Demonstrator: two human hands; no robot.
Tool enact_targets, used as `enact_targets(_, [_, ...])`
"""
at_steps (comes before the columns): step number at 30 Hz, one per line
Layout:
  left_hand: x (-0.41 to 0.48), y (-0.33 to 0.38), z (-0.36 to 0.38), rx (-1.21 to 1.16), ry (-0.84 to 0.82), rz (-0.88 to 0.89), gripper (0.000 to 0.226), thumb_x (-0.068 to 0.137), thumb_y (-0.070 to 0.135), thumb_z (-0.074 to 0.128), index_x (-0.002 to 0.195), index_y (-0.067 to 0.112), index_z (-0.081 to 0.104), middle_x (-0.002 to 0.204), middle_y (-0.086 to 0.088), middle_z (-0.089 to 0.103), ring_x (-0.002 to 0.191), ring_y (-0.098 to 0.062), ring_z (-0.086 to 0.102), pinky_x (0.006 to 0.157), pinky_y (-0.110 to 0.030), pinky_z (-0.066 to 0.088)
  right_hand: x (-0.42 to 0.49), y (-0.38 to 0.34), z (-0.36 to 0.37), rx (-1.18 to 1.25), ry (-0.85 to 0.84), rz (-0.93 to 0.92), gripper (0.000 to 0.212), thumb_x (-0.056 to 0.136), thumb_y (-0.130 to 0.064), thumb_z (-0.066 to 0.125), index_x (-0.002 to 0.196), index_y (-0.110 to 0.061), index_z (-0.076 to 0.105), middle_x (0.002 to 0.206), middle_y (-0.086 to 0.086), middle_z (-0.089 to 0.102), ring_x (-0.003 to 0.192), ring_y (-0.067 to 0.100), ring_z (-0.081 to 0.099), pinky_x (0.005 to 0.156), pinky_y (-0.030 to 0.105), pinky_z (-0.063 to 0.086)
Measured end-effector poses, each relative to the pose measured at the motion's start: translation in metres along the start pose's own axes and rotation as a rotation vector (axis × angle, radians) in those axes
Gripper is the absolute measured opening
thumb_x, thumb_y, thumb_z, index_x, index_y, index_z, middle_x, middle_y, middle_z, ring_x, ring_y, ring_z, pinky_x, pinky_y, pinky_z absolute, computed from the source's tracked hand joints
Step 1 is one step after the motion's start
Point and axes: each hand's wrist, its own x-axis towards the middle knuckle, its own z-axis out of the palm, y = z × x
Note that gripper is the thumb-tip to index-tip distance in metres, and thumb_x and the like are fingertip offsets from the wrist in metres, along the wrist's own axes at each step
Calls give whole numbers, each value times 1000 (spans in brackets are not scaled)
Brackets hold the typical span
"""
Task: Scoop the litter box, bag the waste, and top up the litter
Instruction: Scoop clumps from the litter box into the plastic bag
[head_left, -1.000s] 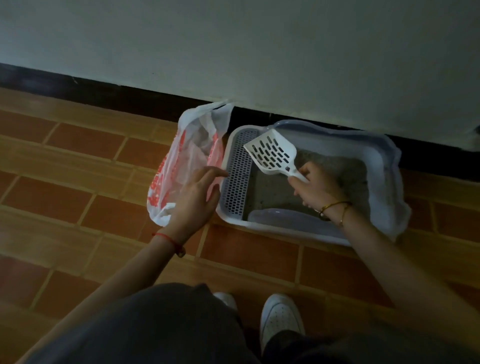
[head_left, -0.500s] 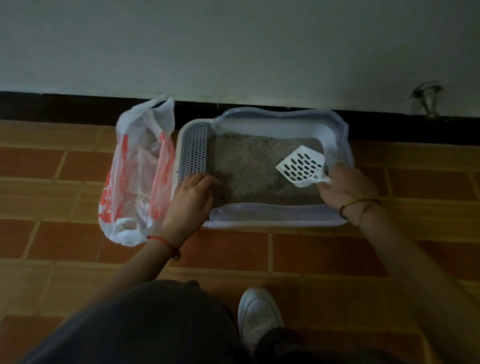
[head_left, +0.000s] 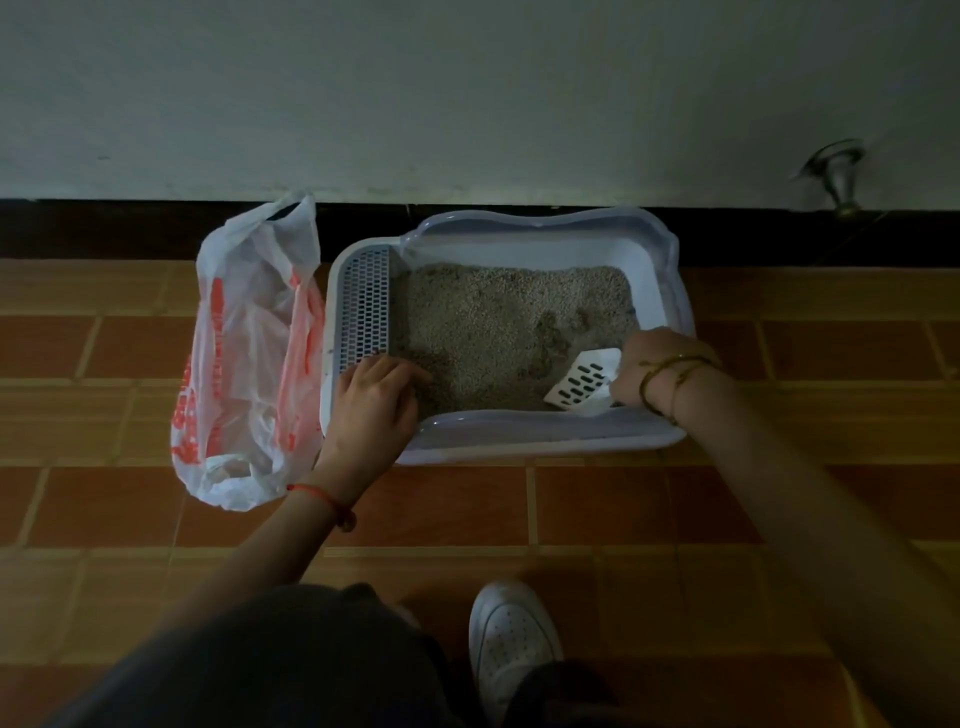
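Head view gives us one box (head_left: 545, 441) of litter (head_left: 493, 322) against the wall, one bag (head_left: 244, 364) touching its left side, one scoop (head_left: 584, 384), two hands, and one shoe (head_left: 511, 639) near its front. Our left hand (head_left: 371, 410) sits on the box's near-left corner beside the grille (head_left: 366, 306), fingers bent over the rim and holding it, forearm reaching in from the near left. Our right hand (head_left: 649, 369) is closed tight round the scoop's handle at the box's near-right corner, wrist bent inward, the slotted blade tilted down onto the litter.
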Motion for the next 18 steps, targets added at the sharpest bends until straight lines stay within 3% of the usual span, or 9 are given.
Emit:
enact_targets(4, [0, -1, 1, -1, 13, 3, 33, 85, 20, 41, 102, 19, 69, 101, 0, 66, 102, -24, 55, 89, -41, 39, 4, -6, 1, 55, 45, 8, 17, 86, -28, 56, 91, -12, 59, 75, 2, 52, 65, 18, 49, 54, 24, 36])
enact_targets(8, [0, -3, 4, -9, 12, -1, 33, 86, 21, 40, 101, 19, 70, 100, 1, 66, 104, -23, 54, 91, -41, 37, 18, -10, 12, 208, 98, -23, 20, 84, -26, 60, 96, -10, 61, 80, 5, 53, 73, 22, 52, 63, 28, 42])
enact_targets(12, [-1, -5, 6, -14, -10, 2, 34, 86, 23, 38, 103, 22, 68, 104, 4, 65, 110, -20, 52, 97, -42, 35, 34, -11, 24, 314, 138, -5, 15, 84, -28, 61, 79, -15, 56, 69, 1, 48, 72, 22, 54, 61, 28, 43])
enact_targets(15, [-1, -5, 7, -15, -6, 0, 35, 86, 24, 38, 102, 23, 69, 103, 5, 66, 111, -20, 51, 97, -42, 34, 42, -12, 26, 415, 149, 15, 23, 84, -34, 61, 81, -11, 62, 70, 2, 55, 72, 23, 60, 60, 28, 47])
enact_targets(18, [-1, -6, 8, -12, 7, 2, 35, 86, 24, 38, 101, 23, 69, 103, 5, 66, 111, -20, 52, 96, -39, 32, 46, -13, 26, 544, 106, 28, 34, 87, -42, 56, 82, -10, 68, 72, 7, 66, 70, 25, 65, 70, 37, 57])
